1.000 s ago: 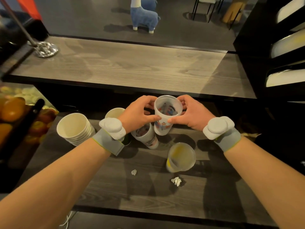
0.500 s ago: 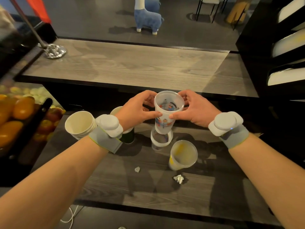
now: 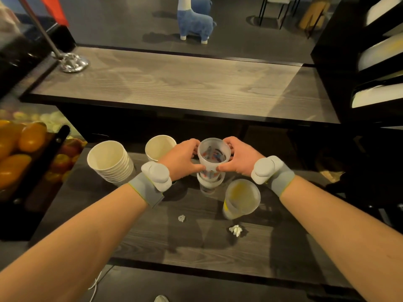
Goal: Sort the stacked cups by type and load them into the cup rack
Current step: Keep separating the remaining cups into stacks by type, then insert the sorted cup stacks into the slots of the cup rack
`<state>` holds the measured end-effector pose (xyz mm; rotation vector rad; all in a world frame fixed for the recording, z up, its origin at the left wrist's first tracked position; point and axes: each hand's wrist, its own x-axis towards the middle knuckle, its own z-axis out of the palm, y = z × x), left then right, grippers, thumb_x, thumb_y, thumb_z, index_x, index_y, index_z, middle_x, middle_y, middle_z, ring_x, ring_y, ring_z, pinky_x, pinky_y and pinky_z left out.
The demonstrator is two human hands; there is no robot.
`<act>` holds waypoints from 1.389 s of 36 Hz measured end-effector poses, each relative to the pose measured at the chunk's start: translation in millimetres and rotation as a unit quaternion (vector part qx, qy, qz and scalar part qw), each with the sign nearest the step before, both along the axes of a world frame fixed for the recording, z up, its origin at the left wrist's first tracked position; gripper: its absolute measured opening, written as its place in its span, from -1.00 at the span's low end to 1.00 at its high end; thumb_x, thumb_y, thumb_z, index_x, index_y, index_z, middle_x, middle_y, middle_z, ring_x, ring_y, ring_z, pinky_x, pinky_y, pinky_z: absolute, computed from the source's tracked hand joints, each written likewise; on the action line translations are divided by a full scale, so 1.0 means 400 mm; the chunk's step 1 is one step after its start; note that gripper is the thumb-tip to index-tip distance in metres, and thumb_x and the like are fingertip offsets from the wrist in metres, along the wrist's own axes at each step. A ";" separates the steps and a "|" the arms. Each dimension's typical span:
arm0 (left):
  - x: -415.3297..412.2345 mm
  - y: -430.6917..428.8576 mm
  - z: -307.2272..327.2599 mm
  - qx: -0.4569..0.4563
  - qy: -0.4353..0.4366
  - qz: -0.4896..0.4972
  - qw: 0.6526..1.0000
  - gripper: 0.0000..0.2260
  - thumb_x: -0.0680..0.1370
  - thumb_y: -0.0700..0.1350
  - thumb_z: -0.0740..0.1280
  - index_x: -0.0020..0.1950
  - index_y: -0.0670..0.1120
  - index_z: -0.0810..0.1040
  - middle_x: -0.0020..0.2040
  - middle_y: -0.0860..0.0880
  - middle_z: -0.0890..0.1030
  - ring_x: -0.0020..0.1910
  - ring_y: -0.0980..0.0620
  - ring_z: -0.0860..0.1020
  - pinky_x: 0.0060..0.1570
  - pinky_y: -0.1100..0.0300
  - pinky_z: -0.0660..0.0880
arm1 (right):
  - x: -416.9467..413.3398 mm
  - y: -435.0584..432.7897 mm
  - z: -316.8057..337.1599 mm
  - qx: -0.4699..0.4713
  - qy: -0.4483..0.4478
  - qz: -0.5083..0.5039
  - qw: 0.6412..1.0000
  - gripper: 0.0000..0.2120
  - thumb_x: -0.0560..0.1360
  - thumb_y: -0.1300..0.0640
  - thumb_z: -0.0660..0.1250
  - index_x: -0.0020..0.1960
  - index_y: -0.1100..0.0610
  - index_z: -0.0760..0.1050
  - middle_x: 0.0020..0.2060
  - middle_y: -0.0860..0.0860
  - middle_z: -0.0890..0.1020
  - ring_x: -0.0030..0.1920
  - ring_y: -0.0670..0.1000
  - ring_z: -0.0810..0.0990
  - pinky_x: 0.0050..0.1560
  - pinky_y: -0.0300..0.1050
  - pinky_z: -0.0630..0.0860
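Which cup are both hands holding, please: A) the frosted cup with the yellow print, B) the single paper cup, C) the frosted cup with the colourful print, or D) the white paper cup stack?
C: the left hand and right hand grip the colourful printed cup.

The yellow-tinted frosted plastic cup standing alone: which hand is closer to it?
Right. The right hand grips the printed clear plastic cup just beyond the yellow-tinted frosted plastic cup; the left hand holds that printed cup's other side, farther left.
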<state>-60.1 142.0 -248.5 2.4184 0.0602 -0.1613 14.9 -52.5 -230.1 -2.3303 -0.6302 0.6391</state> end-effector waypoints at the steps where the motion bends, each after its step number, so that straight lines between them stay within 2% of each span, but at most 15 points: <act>1: 0.000 -0.002 -0.007 0.009 0.006 -0.003 1.000 -0.46 0.41 0.04 0.53 0.32 -0.01 0.42 0.21 0.02 0.57 0.17 0.07 0.56 0.18 0.07 0.56 | 0.000 0.000 -0.006 -0.006 0.002 0.002 1.000 -0.30 0.31 0.04 0.57 0.34 0.03 0.31 0.10 -0.03 0.57 0.05 -0.03 0.60 0.05 -0.07 0.61; 5: -0.002 -0.015 -0.041 0.026 0.034 -0.016 0.999 -0.47 0.41 0.09 0.52 0.30 -0.03 0.44 0.18 0.00 0.61 0.13 0.03 0.60 0.15 0.04 0.57 | 0.001 0.002 -0.033 -0.049 0.014 0.015 0.999 -0.16 0.34 0.03 0.56 0.49 0.08 0.21 0.26 0.03 0.53 0.21 0.06 0.56 0.19 -0.03 0.55; 8: -0.008 -0.024 -0.068 0.038 0.062 -0.022 0.997 -0.41 0.44 0.03 0.50 0.39 -0.11 0.39 0.24 -0.08 0.59 0.19 -0.05 0.59 0.19 -0.01 0.55 | 0.007 0.019 -0.057 -0.089 0.030 0.034 0.995 -0.14 0.37 0.03 0.53 0.54 0.12 0.16 0.38 0.05 0.45 0.30 0.08 0.51 0.27 -0.02 0.50; 11: -0.011 -0.028 -0.087 0.036 0.081 -0.032 0.996 -0.46 0.44 -0.02 0.49 0.36 -0.11 0.41 0.19 -0.08 0.62 0.14 -0.05 0.61 0.17 -0.02 0.55 | 0.014 0.031 -0.081 -0.134 0.009 0.049 0.990 -0.28 0.39 -0.01 0.50 0.46 0.10 0.31 0.29 0.07 0.53 0.20 0.09 0.56 0.21 0.01 0.54; 15: -0.007 -0.031 -0.111 0.032 0.079 -0.031 0.996 -0.44 0.42 -0.01 0.49 0.36 -0.07 0.40 0.13 -0.05 0.63 0.07 -0.03 0.62 0.10 0.00 0.57 | 0.021 0.037 -0.101 -0.146 0.002 0.044 0.988 -0.18 0.40 0.00 0.49 0.54 0.13 0.19 0.38 0.07 0.45 0.31 0.11 0.49 0.27 -0.04 0.47; 20: -0.006 -0.036 -0.146 0.004 0.073 -0.024 0.997 -0.39 0.45 -0.05 0.49 0.43 -0.03 0.33 0.17 -0.06 0.63 0.11 -0.03 0.61 0.15 0.01 0.56 | 0.031 0.033 -0.126 -0.153 0.001 0.055 0.987 -0.28 0.41 0.01 0.49 0.48 0.13 0.30 0.25 0.08 0.56 0.18 0.11 0.57 0.18 -0.01 0.54; 24: -0.007 -0.030 -0.163 -0.016 0.097 -0.017 0.995 -0.27 0.47 0.00 0.48 0.54 0.00 0.19 0.24 -0.06 0.60 0.18 -0.03 0.59 0.21 0.03 0.53 | 0.032 0.029 -0.134 -0.132 -0.002 0.068 0.989 -0.51 0.44 -0.05 0.45 0.29 0.12 0.47 0.07 0.06 0.63 0.04 0.07 0.61 0.07 -0.04 0.56; 27: -0.015 -0.032 -0.174 -0.031 0.116 -0.023 0.992 -0.11 0.44 0.06 0.50 0.60 -0.01 0.03 0.33 -0.04 0.53 0.25 -0.03 0.54 0.26 0.11 0.47 | 0.026 0.033 -0.142 -0.109 0.031 0.050 0.992 -0.60 0.49 -0.14 0.36 0.19 0.11 0.54 0.01 0.05 0.65 0.01 0.05 0.62 0.08 0.01 0.57; 32: -0.009 -0.028 -0.176 -0.101 0.091 -0.003 0.991 -0.22 0.41 0.04 0.52 0.52 0.08 0.19 0.26 0.00 0.57 0.22 0.00 0.56 0.23 0.10 0.49 | 0.037 0.044 -0.121 -0.076 0.038 0.013 0.996 -0.60 0.54 -0.18 0.25 0.14 0.10 0.59 -0.01 0.04 0.65 -0.01 0.05 0.62 0.06 -0.01 0.55; 36: -0.001 -0.018 -0.146 -0.136 0.037 0.028 0.990 -0.29 0.40 0.10 0.52 0.46 0.11 0.27 0.26 0.06 0.57 0.24 0.08 0.54 0.24 0.11 0.50 | 0.049 0.030 -0.082 -0.007 0.059 -0.010 0.998 -0.64 0.56 -0.17 0.23 0.07 0.08 0.61 -0.07 -0.01 0.64 -0.03 0.02 0.61 -0.06 -0.15 0.53; 38: 0.001 -0.012 -0.121 -0.150 0.011 0.043 0.988 -0.29 0.40 0.11 0.52 0.46 0.09 0.27 0.28 0.06 0.55 0.25 0.09 0.53 0.24 0.09 0.52 | 0.049 0.021 -0.052 0.031 0.066 -0.024 0.997 -0.66 0.56 -0.15 0.24 0.09 0.08 0.61 -0.05 0.00 0.64 0.00 0.04 0.62 -0.01 -0.12 0.56; 41: -0.001 -0.020 -0.072 -0.174 -0.019 0.045 0.984 -0.35 0.43 0.07 0.51 0.43 0.10 0.29 0.28 0.09 0.54 0.24 0.13 0.54 0.19 0.12 0.56 | 0.042 0.000 -0.005 0.088 0.079 -0.046 0.992 -0.67 0.53 -0.11 0.32 0.16 0.08 0.56 0.05 0.04 0.64 0.08 0.05 0.62 0.17 0.07 0.56; 43: -0.006 -0.037 -0.034 -0.176 -0.035 0.038 0.983 -0.38 0.45 0.03 0.50 0.44 0.08 0.30 0.26 0.09 0.54 0.21 0.17 0.55 0.14 0.24 0.56 | 0.031 -0.018 0.030 0.099 0.059 -0.032 0.993 -0.61 0.47 -0.13 0.39 0.20 0.05 0.52 0.07 0.02 0.63 0.09 0.03 0.61 0.19 0.06 0.55; 47: -0.012 -0.057 0.045 -0.181 -0.064 0.038 0.981 -0.43 0.48 -0.05 0.49 0.41 0.09 0.31 0.20 0.15 0.52 0.11 0.38 0.52 -0.05 0.50 0.47 | 0.014 -0.039 0.088 0.124 0.039 -0.034 0.991 -0.43 0.40 -0.19 0.44 0.30 0.05 0.46 0.13 -0.04 0.61 0.14 -0.04 0.57 0.20 -0.06 0.50; 50: -0.018 -0.076 0.133 -0.189 -0.086 0.044 0.977 -0.43 0.49 -0.02 0.47 0.43 0.11 0.31 0.18 0.22 0.50 0.10 0.39 0.51 -0.10 0.52 0.46 | -0.002 -0.067 0.155 0.187 0.048 -0.028 0.981 -0.41 0.37 -0.30 0.40 0.29 -0.02 0.51 0.13 -0.09 0.64 0.18 -0.05 0.59 0.28 0.08 0.48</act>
